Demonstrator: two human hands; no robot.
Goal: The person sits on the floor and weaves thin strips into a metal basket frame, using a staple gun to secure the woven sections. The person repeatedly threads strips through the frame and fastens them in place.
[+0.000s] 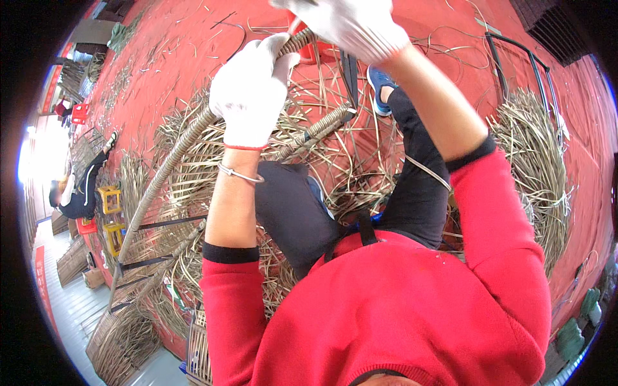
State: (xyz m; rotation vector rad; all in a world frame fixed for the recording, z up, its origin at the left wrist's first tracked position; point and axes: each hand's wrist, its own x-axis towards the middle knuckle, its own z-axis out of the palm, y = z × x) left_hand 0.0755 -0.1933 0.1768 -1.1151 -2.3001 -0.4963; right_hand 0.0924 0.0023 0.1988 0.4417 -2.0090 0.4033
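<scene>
My left hand (248, 90), in a white knit glove, is wrapped round a long curved pole (172, 154) bound closely with brownish woven strip. Fingers and thumb meet near the pole's upper stretch. My right hand (351, 26), also white-gloved, is just right of the pole's upper end at the top edge. Its fingers look drawn together but are partly cut off and slightly blurred; what they hold cannot be made out. A second bound bar (315, 132) slants below, joined to a dark metal bar (349, 77). Black straps (170, 222) link the frame's lower rails.
Flat strips (193, 177) lie strewn over the red floor (450, 19) round my legs. A thick bundle (534, 167) lies at the right beside a dark metal frame (528, 58). At the far left are another person (82, 193) and yellow stools (111, 199).
</scene>
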